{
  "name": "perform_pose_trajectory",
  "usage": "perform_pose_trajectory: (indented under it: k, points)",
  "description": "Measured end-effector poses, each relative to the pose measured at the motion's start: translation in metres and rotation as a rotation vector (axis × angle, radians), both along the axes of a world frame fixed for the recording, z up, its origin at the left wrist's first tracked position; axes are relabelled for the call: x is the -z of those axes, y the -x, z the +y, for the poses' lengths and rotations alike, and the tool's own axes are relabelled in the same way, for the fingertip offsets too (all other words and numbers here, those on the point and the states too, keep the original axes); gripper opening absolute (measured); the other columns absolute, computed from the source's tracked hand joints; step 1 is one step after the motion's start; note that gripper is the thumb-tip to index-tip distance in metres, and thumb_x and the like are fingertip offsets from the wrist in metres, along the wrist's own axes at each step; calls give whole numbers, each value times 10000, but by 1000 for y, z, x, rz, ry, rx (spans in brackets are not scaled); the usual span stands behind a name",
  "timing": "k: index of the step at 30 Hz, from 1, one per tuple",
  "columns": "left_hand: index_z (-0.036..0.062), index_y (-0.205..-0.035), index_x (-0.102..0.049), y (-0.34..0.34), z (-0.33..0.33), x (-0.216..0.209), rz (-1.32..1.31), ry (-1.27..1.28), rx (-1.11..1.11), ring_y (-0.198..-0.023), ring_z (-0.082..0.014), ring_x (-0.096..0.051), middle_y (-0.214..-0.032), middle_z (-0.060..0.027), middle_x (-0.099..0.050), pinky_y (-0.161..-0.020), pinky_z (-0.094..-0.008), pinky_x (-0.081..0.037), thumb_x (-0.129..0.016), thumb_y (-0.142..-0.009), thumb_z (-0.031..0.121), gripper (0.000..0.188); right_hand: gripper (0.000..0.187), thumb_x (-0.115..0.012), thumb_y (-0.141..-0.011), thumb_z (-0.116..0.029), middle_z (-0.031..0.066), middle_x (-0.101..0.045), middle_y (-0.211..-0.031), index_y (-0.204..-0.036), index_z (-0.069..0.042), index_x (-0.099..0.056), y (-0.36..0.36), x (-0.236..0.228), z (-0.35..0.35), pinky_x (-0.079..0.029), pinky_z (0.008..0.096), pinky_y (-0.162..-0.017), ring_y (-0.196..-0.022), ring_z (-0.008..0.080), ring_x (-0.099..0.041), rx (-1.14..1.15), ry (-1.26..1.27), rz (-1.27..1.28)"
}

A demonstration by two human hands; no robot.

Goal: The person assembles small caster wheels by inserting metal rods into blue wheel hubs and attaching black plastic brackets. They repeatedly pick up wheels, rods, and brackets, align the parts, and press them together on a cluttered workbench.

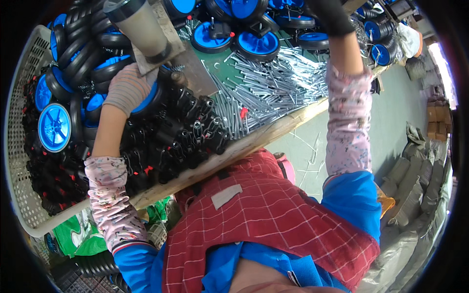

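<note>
My left hand (128, 89), in a striped knit glove, is at the foot of a press-like fixture with a grey cylinder (141, 29) on a metal plate (168, 41). Its fingers are bent in against the plate's lower edge, and what they hold is hidden. A black wheel with a blue hub (146, 100) lies just under that hand. My right hand (334, 18), in a black glove, reaches to the far side by more blue-hubbed wheels (312, 40). The upper edge cuts it off, so its fingers cannot be seen.
Long metal pins (278, 73) are heaped on the green bench top. Black plastic brackets (176, 132) with metal clips pile up near the wooden edge (234, 151). A white perforated basket (19, 171) curves along the left. Grey sacks (410, 195) line the right.
</note>
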State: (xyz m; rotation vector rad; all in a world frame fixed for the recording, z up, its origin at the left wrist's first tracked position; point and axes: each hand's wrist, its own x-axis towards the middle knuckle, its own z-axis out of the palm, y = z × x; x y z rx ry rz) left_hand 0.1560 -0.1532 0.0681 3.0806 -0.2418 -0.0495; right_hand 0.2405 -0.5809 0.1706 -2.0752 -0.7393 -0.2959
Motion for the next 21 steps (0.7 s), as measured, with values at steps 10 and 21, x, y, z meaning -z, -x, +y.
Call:
perform_pose_trajectory:
  k: [10,21]
  points:
    - [-24,-1420,-400,61,-1,-12,-621,1212,-206,-1198,-235,-537,-1326,-164,-526,-1052,-357,-429,-649,-900,28,578,216,-672,-870,-298,138,-699,-909,-993,-128,-722,42,194,-51,-528,427,-739,-858,349,-682,412,434,25]
    - [50,-1465,-413,178,-42,26,31,2124,-443,-1281,-260,-524,-1406,-142,-517,-1084,-432,-446,-570,-956,184,549,204,-700,-897,-266,117,-714,-847,-1004,-105,-637,71,188,2,-531,419,-598,-730,322,-702,228,256,-52]
